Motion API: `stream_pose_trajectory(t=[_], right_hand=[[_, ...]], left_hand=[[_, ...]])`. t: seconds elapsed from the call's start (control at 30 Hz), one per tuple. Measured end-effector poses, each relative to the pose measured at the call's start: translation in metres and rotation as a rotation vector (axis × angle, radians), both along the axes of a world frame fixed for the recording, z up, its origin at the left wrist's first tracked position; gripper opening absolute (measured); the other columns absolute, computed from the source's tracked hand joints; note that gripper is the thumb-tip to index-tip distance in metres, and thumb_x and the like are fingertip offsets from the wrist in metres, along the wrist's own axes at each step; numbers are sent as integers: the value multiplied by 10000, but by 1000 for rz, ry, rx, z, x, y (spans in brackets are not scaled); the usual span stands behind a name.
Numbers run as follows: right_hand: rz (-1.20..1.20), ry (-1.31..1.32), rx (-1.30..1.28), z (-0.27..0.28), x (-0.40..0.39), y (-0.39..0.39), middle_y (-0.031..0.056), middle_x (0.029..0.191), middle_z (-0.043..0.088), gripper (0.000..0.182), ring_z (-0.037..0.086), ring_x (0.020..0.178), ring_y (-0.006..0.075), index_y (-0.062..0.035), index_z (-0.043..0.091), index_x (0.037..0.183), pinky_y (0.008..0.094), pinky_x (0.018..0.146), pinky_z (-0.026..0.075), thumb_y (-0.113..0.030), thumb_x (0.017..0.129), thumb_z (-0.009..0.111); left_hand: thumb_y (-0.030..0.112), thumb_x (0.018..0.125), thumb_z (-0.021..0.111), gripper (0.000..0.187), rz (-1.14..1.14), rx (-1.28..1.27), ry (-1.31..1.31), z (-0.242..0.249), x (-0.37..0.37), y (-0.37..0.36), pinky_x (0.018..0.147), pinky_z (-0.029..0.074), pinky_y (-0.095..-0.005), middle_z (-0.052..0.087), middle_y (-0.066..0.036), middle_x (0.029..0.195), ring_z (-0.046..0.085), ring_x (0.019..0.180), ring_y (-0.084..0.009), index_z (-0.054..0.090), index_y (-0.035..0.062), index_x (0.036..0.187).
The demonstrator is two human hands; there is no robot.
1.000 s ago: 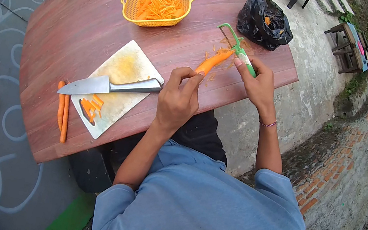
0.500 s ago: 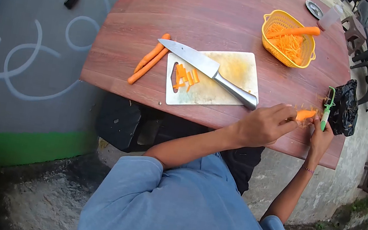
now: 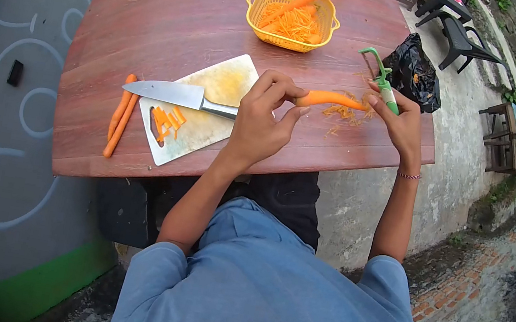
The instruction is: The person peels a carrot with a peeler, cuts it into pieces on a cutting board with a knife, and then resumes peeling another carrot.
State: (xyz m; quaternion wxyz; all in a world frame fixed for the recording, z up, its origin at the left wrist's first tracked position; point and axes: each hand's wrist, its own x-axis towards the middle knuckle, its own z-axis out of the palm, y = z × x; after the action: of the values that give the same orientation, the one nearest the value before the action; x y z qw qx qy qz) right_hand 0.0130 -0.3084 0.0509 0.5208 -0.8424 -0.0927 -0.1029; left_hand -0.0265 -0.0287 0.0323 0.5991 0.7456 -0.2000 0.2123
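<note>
My left hand (image 3: 266,118) pinches one end of an orange carrot (image 3: 332,98), which lies level above the table. The fingers of my right hand (image 3: 402,125) are closed on a green and white peeler (image 3: 385,87), its blade end pointing up and away. My right thumb meets the carrot's other end. Thin carrot peelings (image 3: 342,113) lie on the wood under and beside the carrot. Left of my left hand is a white cutting board (image 3: 196,140) bearing cut carrot pieces (image 3: 165,122) and a large knife (image 3: 170,92), whose handle end is hidden behind that hand.
A yellow basket (image 3: 254,18) with shredded carrot and a whole carrot stands farther back on the wooden table (image 3: 179,18). Two carrots (image 3: 118,121) lie left of the board. A black plastic bag (image 3: 417,68) sits at the right edge. Dark chairs (image 3: 459,41) stand beyond.
The view has shifted right, so the table things appear farther left. My hands have moved apart along the carrot, showing more of its length. Both holds stay the same.
</note>
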Motion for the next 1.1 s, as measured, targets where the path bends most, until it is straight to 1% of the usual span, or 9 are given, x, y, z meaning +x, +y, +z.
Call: stream_pose_trajectory(t=[0.1, 0.13, 0.23, 0.4, 0.6, 0.67, 0.87, 1.03, 1.1], right_hand=[[193, 316, -151, 7, 5, 5, 7, 926, 752, 356, 630, 906, 71, -1, 789, 1157, 283, 852, 500, -249, 905, 834], [232, 313, -143, 0, 11, 2, -3, 860, 728, 329, 590, 759, 49, -13, 804, 1120, 253, 702, 476, -247, 893, 845], [257, 429, -35, 1, 14, -7, -34, 779, 686, 326, 531, 684, 32, 5, 801, 1082, 243, 597, 393, -251, 887, 850], [254, 444, 140, -26, 20, -33, 4, 764, 717, 284, 499, 586, 21, 13, 786, 1067, 218, 525, 354, -213, 901, 831], [154, 427, 282, -34, 20, -45, 19, 740, 717, 233, 487, 547, 13, 20, 776, 1024, 209, 487, 330, -192, 930, 798], [112, 411, 274, -37, 19, -51, 27, 756, 722, 255, 514, 581, 23, 32, 777, 1050, 213, 519, 359, -196, 936, 795], [-10, 51, -103, -44, 16, -53, 48, 728, 724, 286, 567, 597, 90, -16, 803, 1089, 314, 577, 453, -251, 927, 797], [-221, 41, -360, -24, 12, -44, 220, 690, 640, 246, 602, 566, 172, -66, 799, 1093, 356, 604, 487, -232, 915, 762], [-235, 46, -386, -27, 15, -47, 122, 641, 634, 233, 567, 569, 110, -43, 805, 1063, 322, 570, 461, -232, 932, 765]], left_hand=[[-96, 821, 773, 246, -26, -72, 56, 2, 4, 0, 823, 605, -289, 602, -104, 1057, 701, 955, -190, 684, -35, 1042], [-103, 829, 771, 243, -23, -97, 79, 3, 6, 2, 850, 611, -275, 598, -96, 1072, 696, 971, -171, 683, -38, 1046], [-117, 831, 765, 250, -29, -161, 164, -2, 12, 9, 864, 612, -255, 583, -84, 1097, 687, 992, -148, 678, -39, 1051], [-116, 856, 759, 269, -106, -289, 248, -7, 21, 13, 876, 604, -234, 569, -57, 1115, 672, 994, -126, 657, -47, 1095], [-65, 882, 778, 284, -60, -292, 431, -9, 25, 11, 699, 534, -183, 655, -50, 1026, 648, 859, -64, 660, -27, 1138], [-19, 906, 780, 310, 17, -302, 515, -3, 26, 17, 791, 562, -220, 734, -146, 1064, 703, 911, -121, 637, -41, 1181], [5, 911, 786, 304, 39, -416, 485, 0, 26, 15, 698, 500, -181, 735, -81, 894, 677, 841, -82, 644, -45, 1176], [66, 940, 779, 344, -37, -463, 545, -8, 29, 6, 780, 521, -202, 745, -125, 967, 705, 902, -112, 611, -58, 1213], [86, 947, 777, 357, -53, -455, 549, -9, 32, 5, 811, 530, -210, 747, -139, 993, 714, 920, -125, 602, -61, 1221]])
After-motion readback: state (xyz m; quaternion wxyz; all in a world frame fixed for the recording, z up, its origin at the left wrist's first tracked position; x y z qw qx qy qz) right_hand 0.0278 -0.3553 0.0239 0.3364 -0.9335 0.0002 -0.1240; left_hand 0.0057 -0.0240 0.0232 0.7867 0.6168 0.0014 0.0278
